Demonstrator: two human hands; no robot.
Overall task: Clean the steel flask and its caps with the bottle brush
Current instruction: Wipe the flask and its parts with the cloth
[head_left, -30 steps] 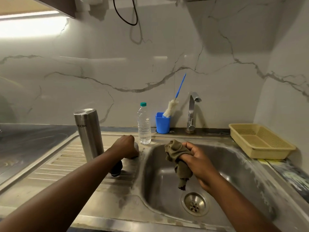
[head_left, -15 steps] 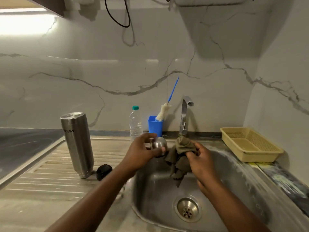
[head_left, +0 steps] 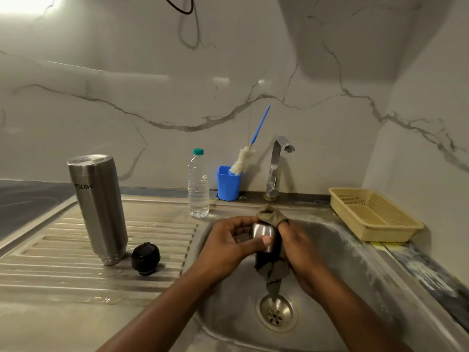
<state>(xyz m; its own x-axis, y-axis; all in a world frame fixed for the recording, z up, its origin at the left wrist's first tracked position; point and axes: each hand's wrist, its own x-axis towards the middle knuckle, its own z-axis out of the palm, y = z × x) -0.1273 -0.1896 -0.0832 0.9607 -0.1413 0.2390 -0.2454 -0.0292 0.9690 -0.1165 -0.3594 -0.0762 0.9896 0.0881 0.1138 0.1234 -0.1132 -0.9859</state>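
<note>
The steel flask (head_left: 100, 207) stands upside down on the ribbed drainboard at the left. A black inner cap (head_left: 145, 259) lies beside its base. Over the sink basin (head_left: 342, 275), my left hand (head_left: 228, 246) grips the steel outer cap (head_left: 264, 236) between thumb and fingers. My right hand (head_left: 300, 250) holds an olive-brown cloth (head_left: 272, 271) pressed against the cap, and the cloth's tail hangs toward the drain (head_left: 276, 312). The bottle brush (head_left: 247, 153), white bristles on a blue handle, leans in a blue cup (head_left: 228, 185) by the wall.
A clear plastic water bottle (head_left: 198, 186) with a green lid stands left of the blue cup. The steel tap (head_left: 276, 166) rises behind the basin. A beige plastic basket (head_left: 373, 214) sits on the right counter.
My left hand picked the steel cap up from the drainboard and brought it over the sink. My right hand brought the cloth against the cap. The black cap stays on the drainboard.
</note>
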